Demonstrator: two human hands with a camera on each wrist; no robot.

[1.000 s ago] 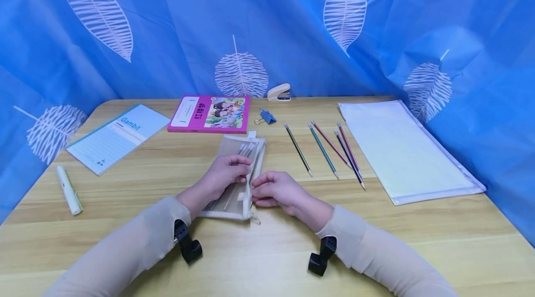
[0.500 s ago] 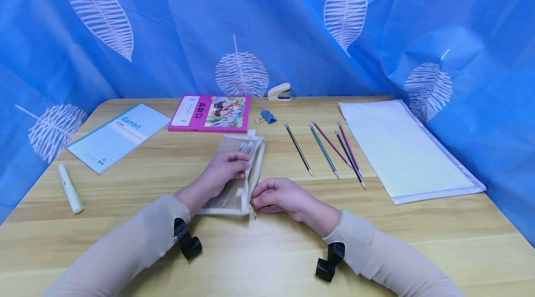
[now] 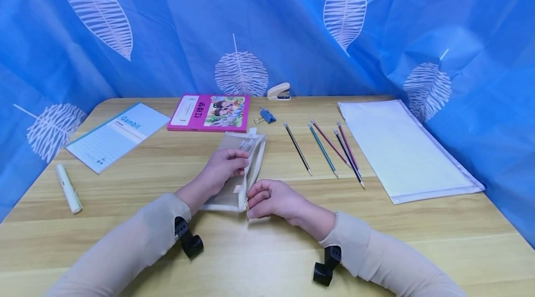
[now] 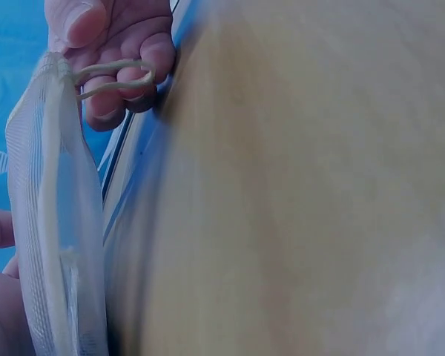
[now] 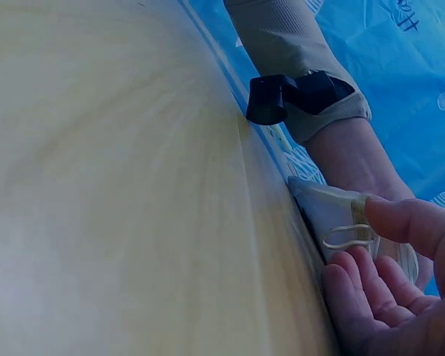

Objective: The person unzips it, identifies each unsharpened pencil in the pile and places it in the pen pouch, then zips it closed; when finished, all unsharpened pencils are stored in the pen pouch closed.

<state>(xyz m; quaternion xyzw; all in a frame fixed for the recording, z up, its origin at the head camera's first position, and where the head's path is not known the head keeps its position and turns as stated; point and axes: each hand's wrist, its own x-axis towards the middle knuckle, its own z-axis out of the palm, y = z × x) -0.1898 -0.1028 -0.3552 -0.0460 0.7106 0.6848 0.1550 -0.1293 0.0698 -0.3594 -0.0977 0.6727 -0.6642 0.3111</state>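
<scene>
A beige mesh pencil case (image 3: 223, 203) with a zip along its right edge lies at the middle of the table. Slim sticks with pale ends show through its mesh. My left hand (image 3: 221, 169) pinches the zip edge about halfway along and lifts it, so the opening gapes. At the near corner my right hand (image 3: 277, 204) has thumb and fingers at the zip slider and grips there. A cord loop (image 4: 119, 78) on the zip hangs over the right fingers in the left wrist view. The exact fingertip contact is partly hidden.
Several pencils (image 3: 322, 148) lie right of the case, with a clear document sleeve (image 3: 411, 151) beyond them. Behind stand a pink book (image 3: 209, 113), a blue binder clip (image 3: 267, 116) and a stapler (image 3: 278, 92). A notepad (image 3: 119, 137) and pale green pen (image 3: 68, 189) lie left.
My right hand has shifted toward me along the zip edge, to the case's near corner. The left hand keeps its pinch, and the opening looks wider.
</scene>
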